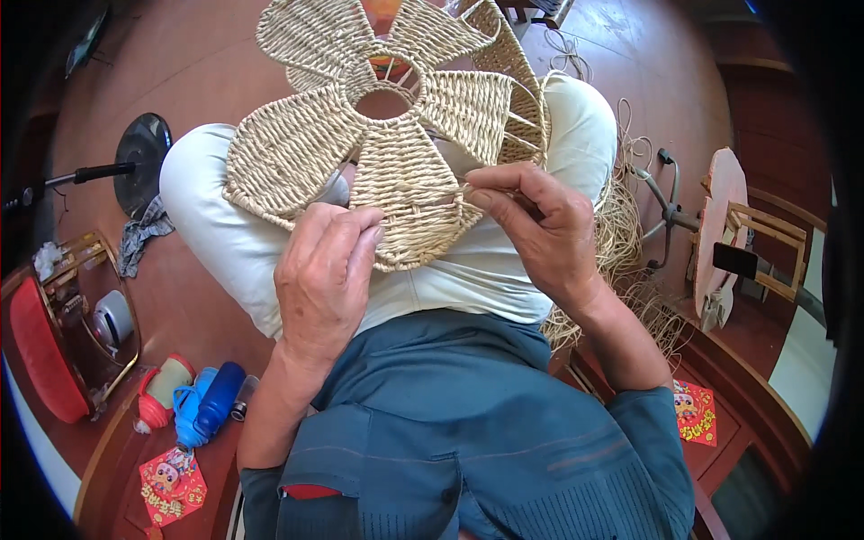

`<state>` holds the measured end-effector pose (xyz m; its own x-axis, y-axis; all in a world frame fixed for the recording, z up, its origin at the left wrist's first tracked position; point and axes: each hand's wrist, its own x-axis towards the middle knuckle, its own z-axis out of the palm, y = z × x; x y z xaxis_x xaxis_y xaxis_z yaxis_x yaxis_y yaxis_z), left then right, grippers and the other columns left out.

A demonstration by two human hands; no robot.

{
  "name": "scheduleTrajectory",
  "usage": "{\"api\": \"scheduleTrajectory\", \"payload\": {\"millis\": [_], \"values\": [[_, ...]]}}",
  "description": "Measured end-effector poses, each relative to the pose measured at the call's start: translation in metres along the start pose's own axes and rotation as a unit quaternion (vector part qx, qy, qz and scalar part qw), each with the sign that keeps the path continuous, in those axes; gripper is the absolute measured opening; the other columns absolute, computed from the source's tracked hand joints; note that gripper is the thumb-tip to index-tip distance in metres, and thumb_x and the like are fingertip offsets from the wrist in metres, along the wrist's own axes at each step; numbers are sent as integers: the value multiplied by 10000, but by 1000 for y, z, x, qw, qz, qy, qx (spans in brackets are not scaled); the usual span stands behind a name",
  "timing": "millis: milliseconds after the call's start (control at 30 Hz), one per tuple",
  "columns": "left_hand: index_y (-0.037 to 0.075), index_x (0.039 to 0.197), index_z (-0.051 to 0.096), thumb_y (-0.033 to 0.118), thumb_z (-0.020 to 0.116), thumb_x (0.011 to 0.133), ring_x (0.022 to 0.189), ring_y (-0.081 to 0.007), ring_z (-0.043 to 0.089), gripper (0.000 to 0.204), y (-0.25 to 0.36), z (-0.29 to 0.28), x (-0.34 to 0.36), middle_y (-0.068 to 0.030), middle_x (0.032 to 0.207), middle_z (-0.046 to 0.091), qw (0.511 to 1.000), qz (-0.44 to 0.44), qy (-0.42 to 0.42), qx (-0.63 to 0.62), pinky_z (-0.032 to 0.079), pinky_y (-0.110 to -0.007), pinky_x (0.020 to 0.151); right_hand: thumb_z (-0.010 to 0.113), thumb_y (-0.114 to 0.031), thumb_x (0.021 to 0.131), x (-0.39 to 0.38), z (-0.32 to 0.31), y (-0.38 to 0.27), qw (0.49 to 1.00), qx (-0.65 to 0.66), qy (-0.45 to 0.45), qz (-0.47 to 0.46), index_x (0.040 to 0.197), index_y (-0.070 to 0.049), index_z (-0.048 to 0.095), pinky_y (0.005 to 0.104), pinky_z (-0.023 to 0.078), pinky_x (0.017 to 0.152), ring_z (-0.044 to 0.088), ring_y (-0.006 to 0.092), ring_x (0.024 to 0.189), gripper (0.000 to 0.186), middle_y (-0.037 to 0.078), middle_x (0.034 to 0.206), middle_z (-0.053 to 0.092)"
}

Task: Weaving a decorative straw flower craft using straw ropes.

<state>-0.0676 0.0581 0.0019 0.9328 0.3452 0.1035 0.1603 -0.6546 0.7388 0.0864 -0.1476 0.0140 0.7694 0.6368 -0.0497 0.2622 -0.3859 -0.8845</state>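
Observation:
A flower-shaped woven straw piece [405,189] with a round hole in its middle rests across my lap. Its petals are plaited from pale twisted cord on a frame. My left hand [328,261] is closed at the left edge of the nearest petal, fingertips pressed against the weave. At that petal's right edge, my right hand [540,220] pinches a strand of straw cord [463,186] between thumb and fingers. The strand's path behind the petal is hidden. Toward the right, a curved woven side [517,81] with bare frame rods shows behind the petals.
A heap of loose straw cord [621,234] lies beside my right leg. To the left are a round black stand base [144,162], an overturned red-seated chair [45,351] and several bottles, including a dark blue one [219,396]. A swivel base [670,211] stands at the right.

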Motion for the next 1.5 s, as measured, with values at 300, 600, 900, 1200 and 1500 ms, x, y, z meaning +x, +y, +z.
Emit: {"api": "scheduleTrajectory", "payload": {"millis": [300, 600, 900, 1200, 1500], "values": [[38, 1108, 776, -36, 753, 951, 808, -242, 668, 175, 0, -1, 0, -99, 929, 660, 1000, -6, -14, 19, 525, -373, 729, 799, -32, 999, -6, -1, 4, 999, 42, 21, 1, 1134, -5, 808, 256, 528, 683, 679, 70, 791, 138, 29, 943, 792], [47, 1098, 777, -47, 748, 946, 803, -240, 662, 181, -1, -1, -1, -94, 914, 649, 1000, -8, -11, 16, 517, -370, 718, 799, -23, 985, -16, -5, 5, 1000, 28, 8, 3, 1114, -8, 809, 289, 582, 729, 748, 128, 835, 131, 83, 982, 811], [43, 1088, 780, -44, 750, 946, 812, -242, 667, 169, -2, 0, -1, -94, 917, 653, 1000, -9, -9, 15, 521, -367, 721, 792, -31, 995, -14, -9, -3, 999, -14, -34, 35, 1116, 15, 794, 293, 586, 755, 742, 126, 858, 129, 88, 983, 806], [44, 1087, 781, -39, 752, 949, 817, -248, 674, 163, -1, -1, -1, -97, 923, 656, 1000, -16, -11, 14, 526, -369, 727, 806, -53, 967, -6, -10, -5, 995, -87, -41, -37, 1080, -3, 773, 363, 607, 785, 780, 257, 887, 128, 115, 996, 796], [50, 1084, 781, -41, 757, 942, 822, -246, 680, 171, -3, 0, -3, -98, 927, 660, 1000, -15, -10, 12, 528, -371, 729, 783, -74, 973, 6, -10, -7, 981, -149, -46, -115, 1056, -32, 739, 399, 612, 771, 771, 299, 895, 103, 104, 980, 771]]}}
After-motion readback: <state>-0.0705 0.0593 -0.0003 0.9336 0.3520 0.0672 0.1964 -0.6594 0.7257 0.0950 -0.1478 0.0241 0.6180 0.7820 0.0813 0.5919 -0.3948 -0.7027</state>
